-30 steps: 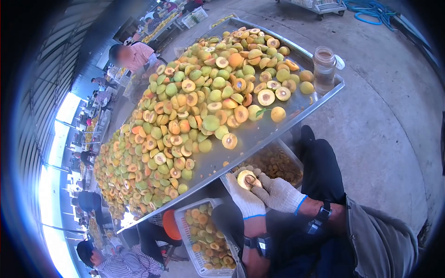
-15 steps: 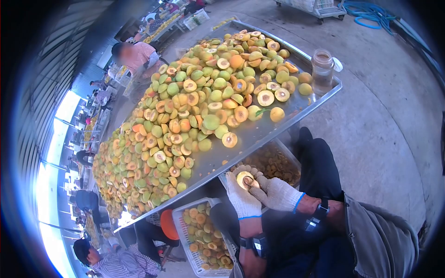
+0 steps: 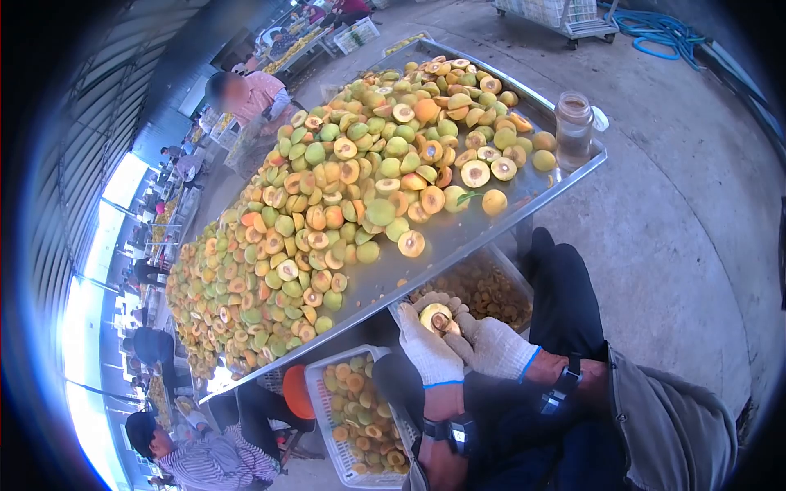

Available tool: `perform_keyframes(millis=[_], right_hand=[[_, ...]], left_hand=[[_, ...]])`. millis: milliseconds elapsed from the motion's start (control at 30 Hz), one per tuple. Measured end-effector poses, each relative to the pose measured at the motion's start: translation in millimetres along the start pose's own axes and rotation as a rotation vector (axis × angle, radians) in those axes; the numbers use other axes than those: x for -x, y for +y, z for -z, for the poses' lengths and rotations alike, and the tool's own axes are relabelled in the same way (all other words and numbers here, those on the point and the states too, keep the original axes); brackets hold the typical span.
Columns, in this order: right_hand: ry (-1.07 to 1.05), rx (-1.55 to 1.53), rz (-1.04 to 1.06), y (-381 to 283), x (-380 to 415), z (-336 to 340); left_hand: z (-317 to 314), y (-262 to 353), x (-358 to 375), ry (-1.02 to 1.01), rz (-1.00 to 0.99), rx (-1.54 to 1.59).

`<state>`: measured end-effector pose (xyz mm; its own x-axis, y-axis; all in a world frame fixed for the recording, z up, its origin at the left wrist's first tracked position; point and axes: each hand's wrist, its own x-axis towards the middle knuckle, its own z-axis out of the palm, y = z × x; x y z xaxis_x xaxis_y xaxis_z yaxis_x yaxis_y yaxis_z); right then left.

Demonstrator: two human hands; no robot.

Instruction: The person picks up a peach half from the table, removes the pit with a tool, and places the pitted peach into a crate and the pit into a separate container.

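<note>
My left hand (image 3: 431, 353), in a pale knit glove with a blue cuff, is closed around a peach half (image 3: 436, 317), its cut face turned up. Brown shows at the middle of that face, where the stone sits. My right hand (image 3: 498, 345), gloved alike, is closed with its fingers pressed against the fruit; whether a small tool is in them is hidden. Both hands are just off the near edge of a metal table (image 3: 524, 200), above a bin of brown scraps (image 3: 499, 286). Halved peaches (image 3: 327, 204), green to orange, lie heaped on the table.
A clear jar (image 3: 573, 131) stands at the table's right corner. Below the table is a white crate (image 3: 360, 409) of peach halves, near an orange stool (image 3: 298, 393). Co-workers sit at left (image 3: 217, 454) and across (image 3: 254, 94). A blue hose (image 3: 655, 33) lies behind.
The view has shifted slightly, so the table and heap sit a little further right and down. The peach half remains in my left hand; my right fingers have moved slightly against it.
</note>
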<state>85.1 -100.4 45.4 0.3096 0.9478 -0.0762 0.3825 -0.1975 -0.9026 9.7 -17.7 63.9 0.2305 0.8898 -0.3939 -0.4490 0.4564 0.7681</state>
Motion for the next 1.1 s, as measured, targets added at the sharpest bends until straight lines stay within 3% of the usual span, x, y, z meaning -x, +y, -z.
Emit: perform_keyframes(millis=[200,267,367,800,900,967,1100], right_hand=[[-0.067,-0.023,-0.001,-10.8,2.3,10.5],[-0.017,-0.071,0.071,-8.4,4.0,7.8],[0.013,0.004,0.009,-10.5,8.4,5.7],[-0.186,-0.061,0.055,-12.8,11.2,28.9],[-0.288,-0.253,-0.018,-16.3,13.1,36.9],[-0.478,-0.513,-0.210,-16.1,13.5,42.0],[-0.485,-0.495,-0.234,-16.0,15.4,41.8]], left_hand=[[-7.6,11.6,6.6,0.037,-0.069,-0.118],[-7.7,13.2,7.3,-0.007,-0.099,-0.181],[-12.4,11.0,10.4,0.028,-0.199,-0.287],[-17.0,22.9,24.3,-0.118,-0.164,-0.258],[-8.9,25.9,16.7,-0.200,-0.153,-0.343],[-2.9,26.1,10.4,-0.313,-0.174,-0.381],[-5.6,30.8,8.3,-0.380,-0.170,-0.452]])
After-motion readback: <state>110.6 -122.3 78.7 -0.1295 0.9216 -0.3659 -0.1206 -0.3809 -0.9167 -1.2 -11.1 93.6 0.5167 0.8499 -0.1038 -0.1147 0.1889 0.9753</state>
